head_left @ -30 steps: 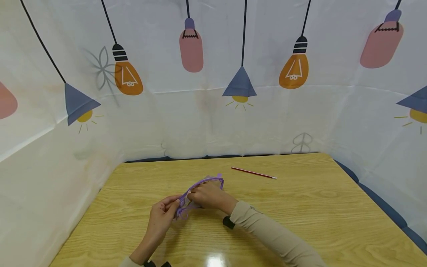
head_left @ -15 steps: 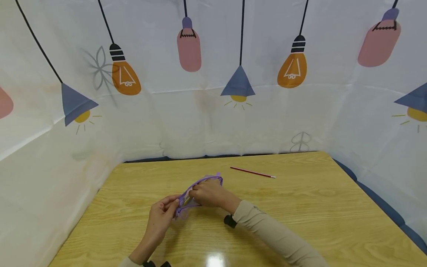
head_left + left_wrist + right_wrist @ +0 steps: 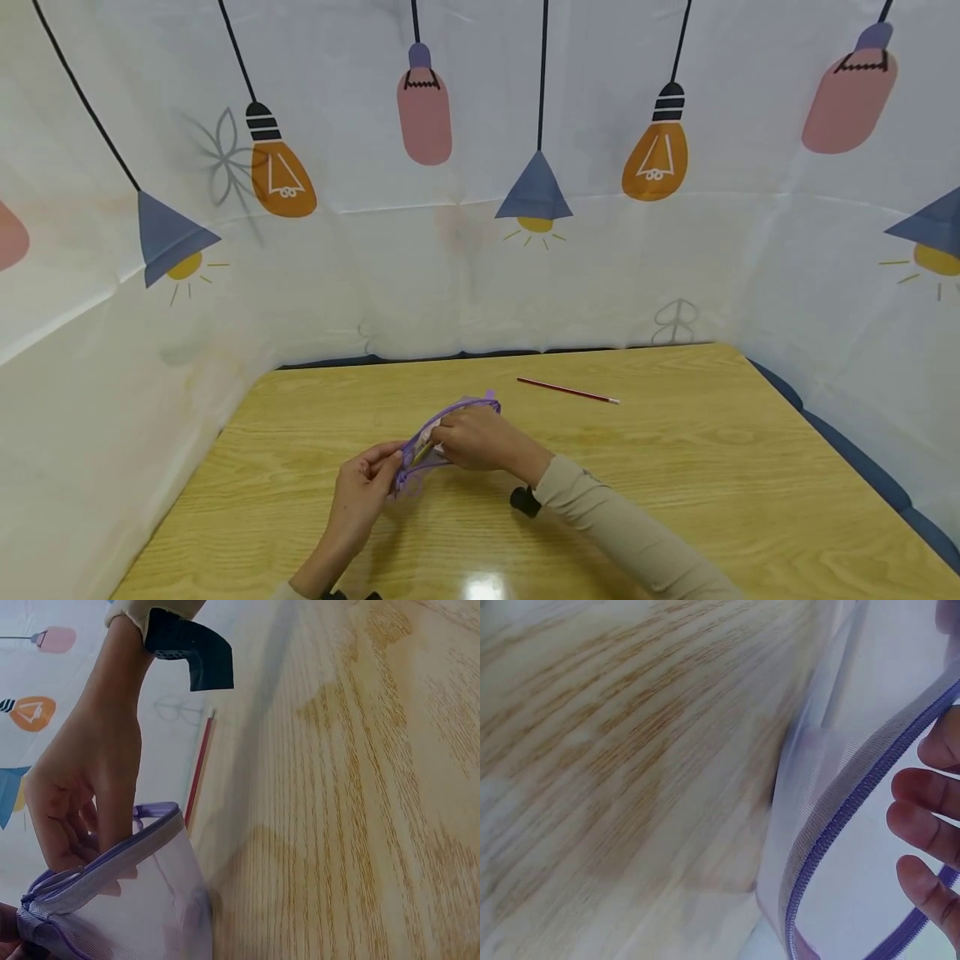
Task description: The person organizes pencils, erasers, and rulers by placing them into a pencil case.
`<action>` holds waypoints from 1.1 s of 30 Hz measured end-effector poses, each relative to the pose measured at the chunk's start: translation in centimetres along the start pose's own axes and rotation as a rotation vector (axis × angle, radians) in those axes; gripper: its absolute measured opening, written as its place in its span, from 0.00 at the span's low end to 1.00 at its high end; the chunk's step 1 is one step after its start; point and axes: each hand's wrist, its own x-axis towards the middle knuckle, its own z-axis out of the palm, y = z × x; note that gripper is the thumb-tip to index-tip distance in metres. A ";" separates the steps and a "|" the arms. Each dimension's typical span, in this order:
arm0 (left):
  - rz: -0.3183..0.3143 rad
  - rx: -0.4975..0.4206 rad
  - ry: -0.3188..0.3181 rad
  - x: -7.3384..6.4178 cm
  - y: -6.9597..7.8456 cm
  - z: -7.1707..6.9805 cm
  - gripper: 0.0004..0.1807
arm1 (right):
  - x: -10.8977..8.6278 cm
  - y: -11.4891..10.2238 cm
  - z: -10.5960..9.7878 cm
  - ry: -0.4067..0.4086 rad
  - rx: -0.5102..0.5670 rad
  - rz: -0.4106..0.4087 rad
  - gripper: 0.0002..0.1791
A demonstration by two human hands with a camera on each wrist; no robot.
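A see-through mesh pouch with a purple zip (image 3: 437, 414) is unzipped above the table in the head view. My left hand (image 3: 358, 492) pinches its near left end by the zip. My right hand (image 3: 472, 437) reaches into the open mouth. In the left wrist view, the right hand (image 3: 94, 780) dips its fingertips behind the mesh pouch (image 3: 142, 915). A thin yellowish stick (image 3: 423, 451) shows inside the mouth, close to the right fingers; I cannot tell whether they grip it. The right wrist view shows the right fingers (image 3: 922, 825) bent and spread over the opening.
A dark red pencil (image 3: 567, 390) with a white end lies on the wooden table (image 3: 675, 467), beyond the pouch to the right. Behind the table hangs a pale curtain (image 3: 480, 283) printed with lamps. A black wrist camera (image 3: 525, 502) sticks out below the right sleeve.
My right hand has shifted slightly right within the pouch mouth, and more of the yellowish stick shows. My left hand keeps its pinch on the pouch end.
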 end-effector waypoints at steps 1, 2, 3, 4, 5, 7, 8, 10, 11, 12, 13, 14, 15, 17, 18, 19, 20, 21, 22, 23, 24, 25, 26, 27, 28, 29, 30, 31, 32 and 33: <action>0.002 0.001 0.002 0.0 0.0 0.0 0.12 | -0.1 0.0 -0.1 0.007 0.003 -0.004 0.03; 0.004 0.000 0.002 0.0 0.0 0.1 0.12 | -0.2 0.0 -0.1 0.015 0.007 -0.009 0.03; 0.007 -0.002 0.002 0.0 0.0 0.1 0.12 | -0.3 0.0 -0.2 0.024 0.009 -0.015 0.03; 0.014 -0.003 -0.001 0.0 0.0 0.1 0.12 | -0.3 0.0 -0.3 0.030 0.010 -0.020 0.03; 0.016 -0.007 -0.003 0.0 0.0 0.1 0.12 | -0.4 0.0 -0.4 0.034 0.008 -0.024 0.03; 0.017 -0.012 -0.005 0.0 0.0 0.2 0.11 | -0.5 0.0 -0.6 0.043 0.009 -0.031 0.04; 0.016 -0.015 -0.007 0.0 0.1 0.2 0.11 | -0.5 0.0 -0.7 0.048 0.005 -0.034 0.04; 0.020 -0.016 -0.011 0.0 0.1 0.2 0.12 | -0.7 0.0 -0.9 0.063 -0.007 -0.037 0.05; 0.018 -0.018 -0.011 0.0 0.1 0.2 0.12 | -0.7 0.0 -0.9 0.070 -0.013 -0.039 0.06; 0.022 -0.017 -0.012 0.0 0.1 0.2 0.12 | -0.8 0.0 -1.0 0.079 -0.014 -0.040 0.06; 0.026 -0.016 -0.014 0.0 0.1 0.2 0.12 | -0.8 0.1 -1.1 0.087 -0.013 -0.041 0.06; 0.026 -0.015 -0.014 0.0 0.1 0.2 0.12 | -0.9 0.1 -1.2 0.094 -0.016 -0.042 0.06; 0.028 -0.014 -0.016 0.0 0.1 0.2 0.12 | -1.0 0.1 -1.2 0.102 -0.017 -0.041 0.06; 0.025 -0.013 -0.018 0.0 0.1 0.2 0.12 | -1.1 0.1 -1.4 0.115 -0.012 -0.037 0.06; 0.024 -0.011 -0.018 0.0 0.1 0.2 0.12 | -1.2 0.1 -1.4 0.122 -0.011 -0.034 0.06; 0.024 -0.009 -0.019 0.0 0.1 0.2 0.12 | -1.2 0.1 -1.5 0.130 -0.011 -0.030 0.06; 0.023 -0.006 -0.018 0.0 0.1 0.2 0.12 | -1.3 0.1 -1.6 0.138 -0.016 -0.027 0.06; 0.023 -0.003 -0.017 0.0 0.1 0.2 0.12 | -1.3 0.1 -1.7 0.145 -0.017 -0.024 0.06; 0.023 -0.001 -0.017 0.0 0.1 0.2 0.12 | -1.4 0.2 -1.7 0.151 -0.019 -0.022 0.06; 0.024 -0.001 -0.016 0.0 0.1 0.2 0.11 | -1.4 0.2 -1.7 0.159 -0.019 -0.021 0.06; 0.024 0.000 -0.014 0.0 0.1 0.2 0.11 | -1.5 0.2 -1.8 0.162 -0.019 -0.018 0.06; 0.025 0.001 -0.013 0.0 0.1 0.2 0.11 | -1.5 0.2 -1.8 0.164 -0.017 -0.016 0.05; 0.023 -0.002 -0.012 0.0 0.1 0.2 0.12 | -1.6 0.2 -1.9 0.164 -0.017 -0.014 0.05; 0.023 -0.004 -0.012 0.0 0.1 0.2 0.12 | -1.6 0.1 -2.0 0.165 -0.015 -0.011 0.05; 0.022 -0.004 -0.011 0.0 0.1 0.2 0.12 | -1.6 0.1 -2.0 0.166 -0.016 -0.010 0.05; 0.022 -0.003 -0.009 0.0 0.1 0.2 0.12 | -1.7 0.1 -2.1 0.169 -0.017 -0.009 0.05; 0.021 -0.001 -0.008 0.0 0.1 0.2 0.12 | -1.7 0.1 -2.2 0.172 -0.018 -0.008 0.06; 0.022 -0.001 -0.008 0.0 0.1 0.1 0.12 | -1.8 0.1 -2.3 0.177 -0.019 -0.008 0.06; 0.020 -0.001 -0.008 0.0 0.0 0.1 0.12 | -1.8 0.1 -2.3 0.186 -0.017 -0.007 0.07; 0.022 -0.003 -0.008 0.1 0.0 0.1 0.12 | -1.8 0.1 -2.4 0.194 -0.016 -0.008 0.07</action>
